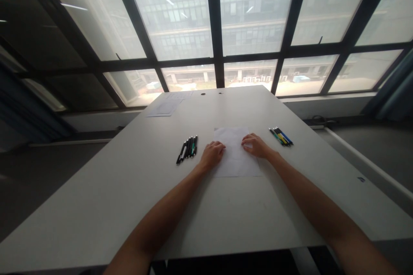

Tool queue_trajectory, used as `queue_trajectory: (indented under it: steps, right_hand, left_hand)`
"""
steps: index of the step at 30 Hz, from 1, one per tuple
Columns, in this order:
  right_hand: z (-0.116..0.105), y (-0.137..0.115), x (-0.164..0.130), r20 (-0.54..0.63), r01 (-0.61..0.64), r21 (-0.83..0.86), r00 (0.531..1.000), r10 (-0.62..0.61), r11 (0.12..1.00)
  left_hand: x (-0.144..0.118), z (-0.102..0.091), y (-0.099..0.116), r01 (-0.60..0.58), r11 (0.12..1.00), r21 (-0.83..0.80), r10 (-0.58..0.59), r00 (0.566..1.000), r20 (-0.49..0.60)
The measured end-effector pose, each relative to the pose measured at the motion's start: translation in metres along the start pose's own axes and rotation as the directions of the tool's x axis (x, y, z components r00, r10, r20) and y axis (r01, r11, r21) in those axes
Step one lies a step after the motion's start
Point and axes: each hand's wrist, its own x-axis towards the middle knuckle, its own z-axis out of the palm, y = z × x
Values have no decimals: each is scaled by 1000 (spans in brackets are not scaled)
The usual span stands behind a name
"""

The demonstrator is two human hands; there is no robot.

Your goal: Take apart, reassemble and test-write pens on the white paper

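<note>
A white sheet of paper (238, 162) lies flat on the white table in front of me. My left hand (213, 154) rests on its left edge, with the fingers loosely bent and nothing seen in them. On the sheet's right side lies my right hand (254, 145), its fingers slightly apart and touching the paper. Left of my left hand is a row of mostly black pens (187, 149), side by side. Several pens with green, yellow and blue barrels (281, 136) lie beyond my right hand, to the right.
More paper sheets (166, 106) lie at the table's far left corner. The white table (129, 189) reaches to the large windows. Two small dark spots (203, 94) are near its far edge, and a small dark mark (361, 179) is at the right edge. Curtains (392, 90) hang at both sides.
</note>
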Motion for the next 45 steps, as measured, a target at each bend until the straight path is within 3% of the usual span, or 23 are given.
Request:
queue_trajectory:
  steps: [4,12,15,18,22,27,31,35,38,42,45]
  right_hand:
    - [2,-3,0,26,-15,-8,1000,15,1000]
    - [-1,-5,-2,42,-14,25,999,13,1000]
    - [-1,-4,-1,45,-17,30,999,16,999]
    - [0,-4,-1,33,-15,42,999,14,999]
    - [0,-6,-2,31,-13,51,999,12,999]
    - [2,-6,-2,-41,-22,23,999,23,1000]
    - [1,-5,-1,-66,-44,50,997,48,998]
    - [0,-2,-2,-71,-34,88,997,40,996]
    - [0,-1,-3,-83,-12,108,996,21,994]
    - [0,-2,-3,-79,-19,130,996,30,991]
    - [-2,-4,-3,-74,-36,139,996,46,990]
  left_hand:
    - [0,0,-1,57,998,17,-57,998,-23]
    - [0,1,-10,41,996,-83,-43,999,-23]
    - [4,-9,-17,34,984,-176,-40,999,-30]
    - [11,-28,-30,113,967,-227,-118,993,-8]
    - [15,-62,-65,350,921,-172,-334,935,115]
    - [2,-93,-124,543,840,21,-542,835,98]
    - [-10,-98,-155,677,726,120,-687,719,101]
    - [-14,-93,-165,757,650,72,-753,627,202]
    - [-14,-88,-165,771,636,30,-751,609,253]
    - [-14,-83,-163,741,667,82,-736,637,230]
    - [-14,-81,-163,743,660,109,-746,631,212]
